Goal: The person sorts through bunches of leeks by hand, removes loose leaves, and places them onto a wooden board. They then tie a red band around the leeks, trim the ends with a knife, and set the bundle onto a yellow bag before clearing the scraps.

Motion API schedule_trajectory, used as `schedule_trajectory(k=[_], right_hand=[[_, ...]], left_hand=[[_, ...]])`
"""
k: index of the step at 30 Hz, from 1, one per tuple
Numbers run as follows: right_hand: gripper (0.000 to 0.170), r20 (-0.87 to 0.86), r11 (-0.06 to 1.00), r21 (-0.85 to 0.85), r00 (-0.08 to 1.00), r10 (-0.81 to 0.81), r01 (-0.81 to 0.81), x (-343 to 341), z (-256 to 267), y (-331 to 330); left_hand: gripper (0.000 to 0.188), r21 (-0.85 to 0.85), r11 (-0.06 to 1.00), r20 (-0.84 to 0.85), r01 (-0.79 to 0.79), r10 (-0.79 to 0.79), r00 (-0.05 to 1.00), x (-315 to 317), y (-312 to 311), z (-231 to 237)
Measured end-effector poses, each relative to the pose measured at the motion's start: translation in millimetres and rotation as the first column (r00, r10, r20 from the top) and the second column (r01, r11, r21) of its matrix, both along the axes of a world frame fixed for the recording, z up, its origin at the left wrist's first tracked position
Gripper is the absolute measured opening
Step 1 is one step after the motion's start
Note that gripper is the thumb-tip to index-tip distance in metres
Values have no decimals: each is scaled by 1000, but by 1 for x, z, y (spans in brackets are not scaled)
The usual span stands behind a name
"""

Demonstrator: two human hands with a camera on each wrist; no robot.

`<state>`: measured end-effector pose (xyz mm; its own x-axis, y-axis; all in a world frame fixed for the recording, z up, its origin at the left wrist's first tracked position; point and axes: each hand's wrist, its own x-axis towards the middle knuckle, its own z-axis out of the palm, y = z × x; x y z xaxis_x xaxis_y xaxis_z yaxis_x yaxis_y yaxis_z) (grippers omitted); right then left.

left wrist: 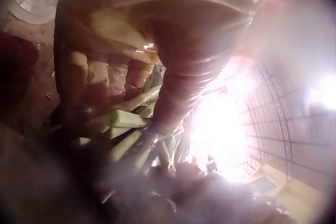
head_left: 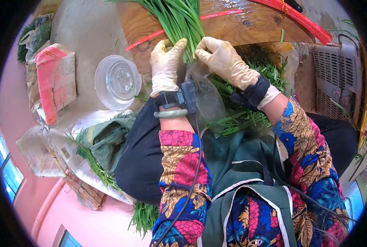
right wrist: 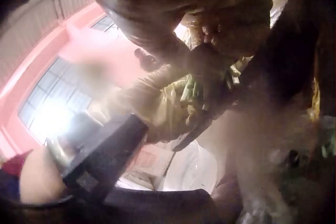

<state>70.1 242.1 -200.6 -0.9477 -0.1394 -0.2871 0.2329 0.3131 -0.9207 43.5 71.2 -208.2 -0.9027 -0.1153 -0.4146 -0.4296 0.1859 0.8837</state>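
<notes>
Bunch of long green stalks (head_left: 182,24): apparently gathered, left hand (head_left: 165,61) clamped round its stem end, right hand (head_left: 226,61) curled at the cut ends, grip unclear. Red strip (head_left: 222,15): ahead of both hands, seemingly unfastened. Loose greens (head_left: 241,120): below right hand, unbunched.

I see green stalks (head_left: 179,24), cream gloves (head_left: 165,66), red strips (head_left: 144,40) on the far brown-grained counter (head_left: 249,31), and near sleeves (head_left: 183,177) flowered in pink, blue and tan.
</notes>
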Motion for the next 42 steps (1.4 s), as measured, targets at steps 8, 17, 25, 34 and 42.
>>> schedule_trajectory(k=[8,17,25,34,42], right_hand=[[15,197,919,-181,903,382,-350,18,9,23],[19,-25,780,311,815,578,-543,10,-9,2],[18,89,776,254,813,575,-577,61,-24,33],[23,-59,669,381,705,707,-639,77,22,50],[20,-455,880,337,760,464,-335,137,205,169]], left_hand=[[36,-95,991,-61,-98,92,994,1,9,6],[35,-132,990,-45,-57,52,998,7,12,11],[33,-80,988,-40,-135,132,990,13,10,25],[28,125,992,-114,24,-9,993,38,54,64],[26,188,952,-270,243,-188,944,98,120,144]])
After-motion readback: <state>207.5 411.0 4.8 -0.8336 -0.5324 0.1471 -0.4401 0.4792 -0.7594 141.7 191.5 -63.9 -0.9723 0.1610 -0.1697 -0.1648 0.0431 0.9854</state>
